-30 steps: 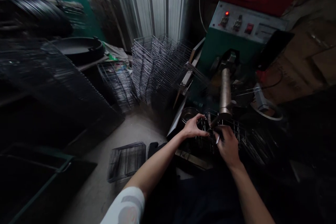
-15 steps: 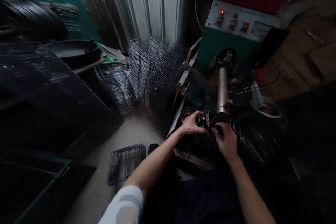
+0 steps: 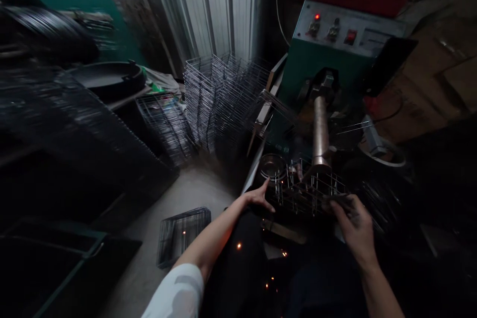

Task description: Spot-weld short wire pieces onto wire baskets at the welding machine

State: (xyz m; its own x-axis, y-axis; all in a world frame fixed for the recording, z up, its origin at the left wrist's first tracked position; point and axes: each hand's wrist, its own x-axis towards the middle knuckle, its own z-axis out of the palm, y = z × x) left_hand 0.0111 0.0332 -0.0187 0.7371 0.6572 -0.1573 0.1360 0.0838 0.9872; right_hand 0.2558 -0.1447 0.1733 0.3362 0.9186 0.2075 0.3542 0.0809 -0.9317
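A small wire rack [image 3: 303, 191] sits in front of the green machine, under its thick metal cylinder arm [image 3: 320, 131]. Beside the rack's left end, my left hand [image 3: 259, 196] is open, thumb and forefinger spread, with nothing between them. My right hand [image 3: 356, 226] is at the right end of the rack, thumb and fingers closed around something dark that I cannot make out. Whether this hand also touches the rack's wires is unclear in the dim light. Orange sparks [image 3: 239, 246] fly below the rack, near my left forearm.
The machine's control panel [image 3: 346, 30] has a lit red lamp. Tall stacks of wire racks [image 3: 208, 99] stand at the left, and another wire rack [image 3: 182, 236] lies on the floor. A round dish [image 3: 272, 165] sits beside the machine; cardboard boxes [image 3: 428, 99] are at the right.
My hands have moved apart from the middle of the wire rack, left hand down-left and right hand down-right. Orange sparks have appeared below it.
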